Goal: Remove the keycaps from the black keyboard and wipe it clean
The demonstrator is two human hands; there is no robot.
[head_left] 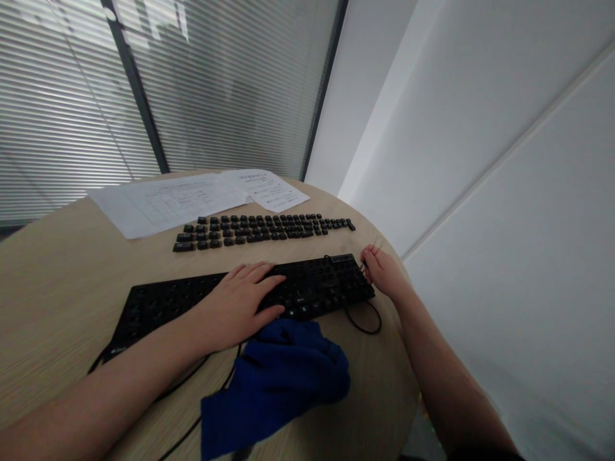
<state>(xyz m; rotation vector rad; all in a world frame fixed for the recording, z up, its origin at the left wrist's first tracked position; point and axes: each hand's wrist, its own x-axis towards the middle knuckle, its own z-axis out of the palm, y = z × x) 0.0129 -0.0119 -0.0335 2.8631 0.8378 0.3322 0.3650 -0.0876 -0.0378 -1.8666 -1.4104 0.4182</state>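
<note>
Black keyboard (312, 285), deep-blue cloth (283, 378), light wood-grained table (62, 269)
Keycaps (270, 228) black too; white papers (173, 202) with dark print and a ruled grid; blinds (216, 83) striped pale grey; wall (504, 160) greyish white.

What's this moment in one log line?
left hand: resting on keyboard | right hand: by keyboard's right end, pinching thin object | loose keycaps: rows beyond keyboard | blue cloth: before keyboard
</note>
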